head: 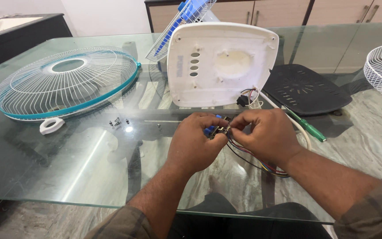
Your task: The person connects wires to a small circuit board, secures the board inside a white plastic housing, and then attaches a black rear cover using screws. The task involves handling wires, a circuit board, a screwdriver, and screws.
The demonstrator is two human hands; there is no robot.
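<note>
While we lean over the glass-topped bench (67, 168), both of our hands meet above its near middle, closed on one small thing between them. Our left hand (195, 144) pinches a small switch block with blue buttons and metal contacts (215, 129) between thumb and fingers, fingers curled shut around it. Our right hand (261, 135) comes in from the other side, its fingertips closed on the same block at the end where the bundle of thin coloured wires (255, 161) joins it. The block lies right between the two hands, touching both, and its long axis runs roughly left to right, from one thumb toward the other. Neither hand is nearer; the left carries more of the body, the right grips the wire end. The wires sweep down and to the right under our right wrist.

Just beyond the hands, the white rounded plastic fan base shell (222, 64) stands tilted up on its edge, with a few loose wires at its lower right corner. To the left lies a round white wire fan guard with a teal rim (67, 82), with a white plastic clip (51, 125) and several small dark screws (116, 121) near it. To the right lie a black vented plastic plate (306, 88) and a green-handled screwdriver (308, 127).
</note>
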